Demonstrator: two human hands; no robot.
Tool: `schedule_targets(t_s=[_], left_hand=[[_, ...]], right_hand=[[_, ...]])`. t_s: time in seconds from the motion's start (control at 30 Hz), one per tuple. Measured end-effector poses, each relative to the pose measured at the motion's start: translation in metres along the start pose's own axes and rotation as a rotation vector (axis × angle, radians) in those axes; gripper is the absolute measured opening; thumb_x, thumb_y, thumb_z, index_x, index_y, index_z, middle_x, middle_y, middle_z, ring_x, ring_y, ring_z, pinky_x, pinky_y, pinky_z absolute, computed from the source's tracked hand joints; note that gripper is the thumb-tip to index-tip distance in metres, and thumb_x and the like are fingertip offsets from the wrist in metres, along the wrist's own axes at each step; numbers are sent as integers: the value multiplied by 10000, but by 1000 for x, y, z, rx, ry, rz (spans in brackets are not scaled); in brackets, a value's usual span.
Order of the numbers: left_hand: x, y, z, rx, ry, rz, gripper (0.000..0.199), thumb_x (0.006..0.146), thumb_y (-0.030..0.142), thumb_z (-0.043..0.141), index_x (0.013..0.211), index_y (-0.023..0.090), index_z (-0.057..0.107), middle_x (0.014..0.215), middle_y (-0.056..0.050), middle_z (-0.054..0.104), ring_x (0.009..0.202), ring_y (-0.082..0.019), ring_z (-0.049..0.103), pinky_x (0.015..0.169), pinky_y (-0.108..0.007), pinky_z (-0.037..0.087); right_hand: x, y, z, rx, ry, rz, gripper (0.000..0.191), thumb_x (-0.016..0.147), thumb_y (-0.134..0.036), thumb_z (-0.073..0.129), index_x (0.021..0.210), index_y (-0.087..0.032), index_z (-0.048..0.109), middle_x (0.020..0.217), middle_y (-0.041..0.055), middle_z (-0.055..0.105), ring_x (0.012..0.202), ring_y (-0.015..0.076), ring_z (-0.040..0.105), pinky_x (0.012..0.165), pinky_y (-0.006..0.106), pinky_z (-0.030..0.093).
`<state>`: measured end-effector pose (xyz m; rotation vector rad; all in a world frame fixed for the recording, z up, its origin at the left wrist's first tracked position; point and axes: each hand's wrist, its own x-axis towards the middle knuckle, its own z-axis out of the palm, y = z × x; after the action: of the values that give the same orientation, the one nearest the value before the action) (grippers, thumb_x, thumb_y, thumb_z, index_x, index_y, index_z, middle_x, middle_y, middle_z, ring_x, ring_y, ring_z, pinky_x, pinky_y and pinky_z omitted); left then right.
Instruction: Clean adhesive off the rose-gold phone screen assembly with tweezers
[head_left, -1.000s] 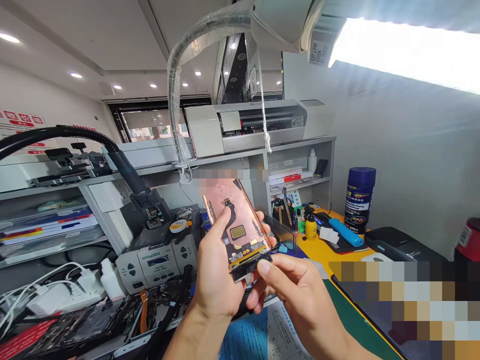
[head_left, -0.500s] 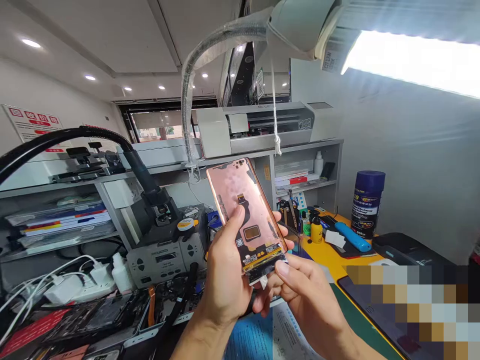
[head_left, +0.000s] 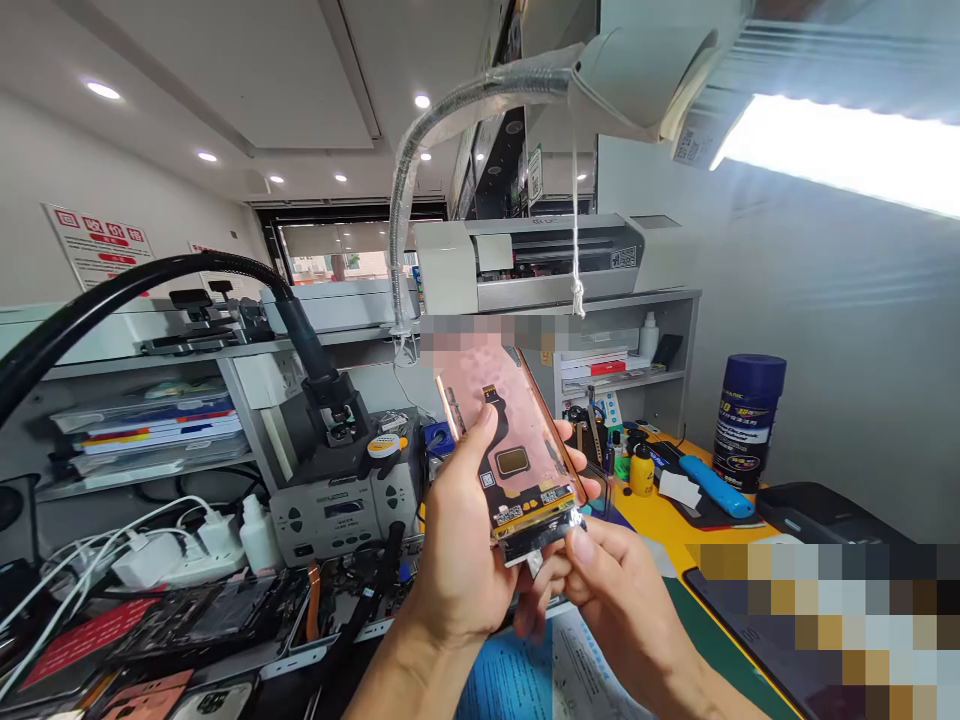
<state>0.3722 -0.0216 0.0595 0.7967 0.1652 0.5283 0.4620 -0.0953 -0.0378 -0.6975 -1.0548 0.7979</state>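
Note:
A copper-coloured phone screen panel (head_left: 536,425) is held up with its back facing me, tilted; a black flex cable and a small dark rectangle show on it. My left hand (head_left: 461,530) wraps round it, thumb on the flex cable and fingertips at the right edge. At the panel's lower end is a black strip (head_left: 540,537) with a shiny, foil-like bit at its corner. My right hand (head_left: 626,580) pinches that strip's right corner between thumb and fingers. Part of the panel's top is blurred out.
A grey soldering station (head_left: 337,515) and opened phones (head_left: 217,615) lie left. On the right are a spray can (head_left: 750,420), a blue-handled tool (head_left: 716,487), a yellow bottle (head_left: 641,470) and a large dark screen (head_left: 757,630). A lamp (head_left: 645,75) hangs overhead.
The view has shifted, so the surroundings sit further right and slightly lower. The shiny bit at the strip's right corner shows more, and my right thumb is slightly lower against it.

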Motion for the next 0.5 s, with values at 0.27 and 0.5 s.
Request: schedule_targets(t_s=[0.27, 0.5], left_hand=[[3, -2, -7, 194, 84, 252, 462, 937, 491, 536, 960, 87, 760, 792, -111, 760, 676, -239, 735, 664, -311, 603], [-1, -20, -7, 535, 175, 451, 385, 868, 534, 660, 955, 172, 761, 850, -98, 766, 808, -251, 744, 604, -270, 583]], right_hand=[[1, 5, -3, 76, -16, -27, 477, 923, -570, 683, 913, -97, 742, 784, 142, 740, 590, 187, 711, 542, 242, 538], [4, -3, 4, 220, 27, 144, 375, 908, -465, 711, 803, -105, 699, 676, 81, 673, 570, 178, 685, 479, 215, 520]])
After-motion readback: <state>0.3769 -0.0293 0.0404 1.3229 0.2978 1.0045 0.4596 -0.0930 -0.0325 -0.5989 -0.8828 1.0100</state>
